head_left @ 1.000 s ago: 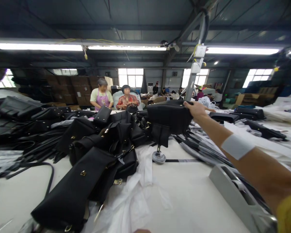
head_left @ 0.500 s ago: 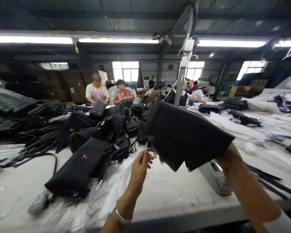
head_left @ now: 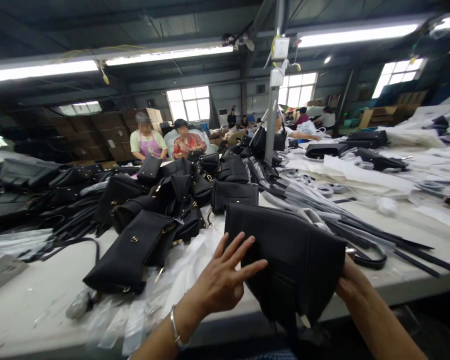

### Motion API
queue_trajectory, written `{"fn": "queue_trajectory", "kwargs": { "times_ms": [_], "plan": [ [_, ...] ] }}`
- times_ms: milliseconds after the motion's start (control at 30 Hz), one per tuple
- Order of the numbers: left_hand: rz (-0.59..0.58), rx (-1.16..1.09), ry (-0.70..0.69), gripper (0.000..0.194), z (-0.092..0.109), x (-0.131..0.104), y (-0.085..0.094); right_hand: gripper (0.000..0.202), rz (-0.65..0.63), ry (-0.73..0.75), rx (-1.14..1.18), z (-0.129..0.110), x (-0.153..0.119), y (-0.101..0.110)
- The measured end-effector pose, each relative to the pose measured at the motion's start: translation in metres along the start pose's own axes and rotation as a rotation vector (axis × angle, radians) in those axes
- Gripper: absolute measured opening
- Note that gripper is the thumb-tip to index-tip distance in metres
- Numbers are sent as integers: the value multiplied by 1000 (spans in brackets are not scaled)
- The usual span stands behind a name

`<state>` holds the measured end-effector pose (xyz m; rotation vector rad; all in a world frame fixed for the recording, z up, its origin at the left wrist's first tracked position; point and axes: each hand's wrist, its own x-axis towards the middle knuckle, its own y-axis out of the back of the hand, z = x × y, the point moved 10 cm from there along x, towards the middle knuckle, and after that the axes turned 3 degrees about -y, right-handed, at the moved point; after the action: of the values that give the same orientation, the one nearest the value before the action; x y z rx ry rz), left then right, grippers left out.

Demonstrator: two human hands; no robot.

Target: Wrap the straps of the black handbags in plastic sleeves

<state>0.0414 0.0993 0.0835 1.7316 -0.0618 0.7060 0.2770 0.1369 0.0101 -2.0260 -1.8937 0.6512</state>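
The right hand point(head_left: 349, 280) is grasping a black bag point(head_left: 281, 245) over the near edge of the table point(head_left: 33, 300); the left hand point(head_left: 223, 280), ungripping, is spreading its fingers across the bag's front

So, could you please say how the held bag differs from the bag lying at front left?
The held bag is in the right hand; the lying bag rests on the table. The lying bag shows a gold clasp; the held bag's facing side shows none. Both are black.
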Motion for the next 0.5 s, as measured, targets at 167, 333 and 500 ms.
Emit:
{"fn": "queue_trajectory", "kwargs": {
  "times_ms": [167,333,500],
  "plan": [
    [58,72,-83,70,9,-3,2,40,-40,-41,-187,5,-17,5],
    [61,-12,-140,55,10,10,25,43,-59,-66,-288,13,-22,11],
    [-54,-218,66,45,-14,35,54,43,87,-251,-254,35,-18,39]
  ]
}}
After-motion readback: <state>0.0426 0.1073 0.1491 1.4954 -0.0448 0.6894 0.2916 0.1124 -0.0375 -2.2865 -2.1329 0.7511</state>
